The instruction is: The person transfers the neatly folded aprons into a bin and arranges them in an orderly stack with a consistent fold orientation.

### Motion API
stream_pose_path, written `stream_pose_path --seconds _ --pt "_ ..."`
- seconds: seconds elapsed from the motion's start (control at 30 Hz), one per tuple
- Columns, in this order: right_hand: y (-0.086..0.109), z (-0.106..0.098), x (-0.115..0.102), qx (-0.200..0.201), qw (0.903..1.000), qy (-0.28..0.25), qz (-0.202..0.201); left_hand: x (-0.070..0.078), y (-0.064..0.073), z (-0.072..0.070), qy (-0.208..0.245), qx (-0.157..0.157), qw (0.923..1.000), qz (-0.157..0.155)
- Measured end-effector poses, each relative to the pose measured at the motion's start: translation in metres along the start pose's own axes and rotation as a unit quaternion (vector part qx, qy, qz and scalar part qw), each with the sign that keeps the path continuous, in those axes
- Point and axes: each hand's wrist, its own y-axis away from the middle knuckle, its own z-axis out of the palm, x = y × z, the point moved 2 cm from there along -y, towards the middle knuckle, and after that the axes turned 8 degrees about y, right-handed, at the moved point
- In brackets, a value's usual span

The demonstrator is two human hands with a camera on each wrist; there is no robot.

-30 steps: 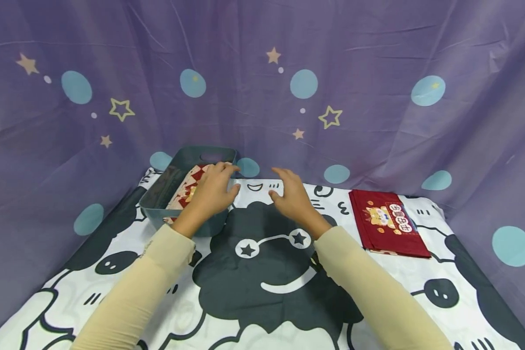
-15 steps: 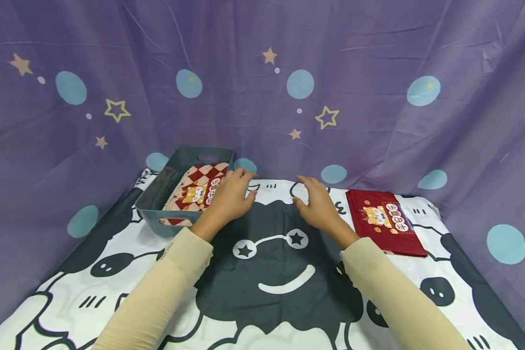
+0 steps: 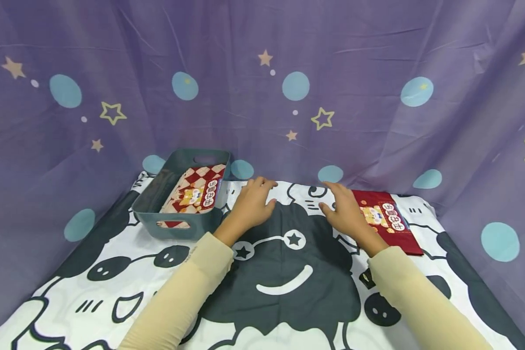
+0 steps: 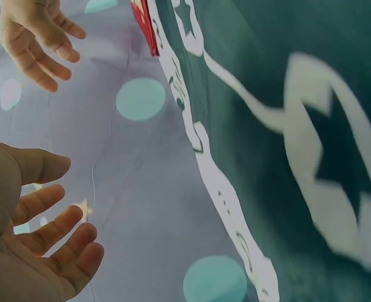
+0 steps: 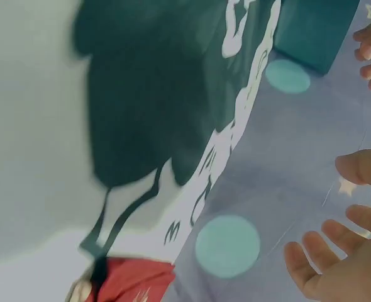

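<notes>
Both hands hover over the middle of the table in the head view, fingers loosely spread and holding nothing. My left hand (image 3: 252, 203) is just right of a grey-green basket (image 3: 142, 204). Inside the basket lies a folded red-and-cream checked cloth item (image 3: 197, 187) with a cartoon animal and a label strip. My right hand (image 3: 346, 210) is close to a folded dark red cloth item (image 3: 409, 240) with a similar print, partly covering its left side from view. In the left wrist view, the left hand (image 4: 34, 233) has parted, slightly bent fingers; the right wrist view shows the right hand (image 5: 349, 245) likewise.
A white and dark grey cartoon-print cloth (image 3: 284, 301) covers the table. Behind it hangs a purple curtain (image 3: 245, 58) with stars and dots, close to the table's back edge. The basket stands at the back left, near that curtain.
Both hands have moved to the right. The left hand has come away from over the basket, uncovering the checked cloth item; the right hand has neared the dark red one.
</notes>
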Motion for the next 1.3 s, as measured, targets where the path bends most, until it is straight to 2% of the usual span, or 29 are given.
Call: stream_pose_path --seconds 0.27,0.6,0.83,0.97,1.17,1.3 --pt "0.016 -0.018 0.029 0.003 0.9992 0.022 0.032 0.021 -0.010 0.026 0.008 -0.015 0.9998 0.013" --pt "0.035 -0.041 0.066 0.010 0.9970 0.037 0.067 0.038 -0.019 0.050 0.022 -0.047 0.9986 -0.005" --pt "0.051 -0.051 0.098 0.001 0.9922 0.067 0.104 0.052 -0.030 0.076 0.026 -0.080 0.9964 -0.010" --pt "0.056 -0.057 0.115 -0.001 0.9903 0.074 0.118 0.058 -0.036 0.090 0.029 -0.087 0.9957 -0.014" --pt "0.063 -0.068 0.134 0.001 0.9881 0.071 0.136 0.074 -0.043 0.102 0.054 -0.100 0.9931 -0.028" --pt "0.067 -0.072 0.147 -0.003 0.9872 0.075 0.141 0.086 -0.049 0.109 0.055 -0.102 0.9929 -0.027"
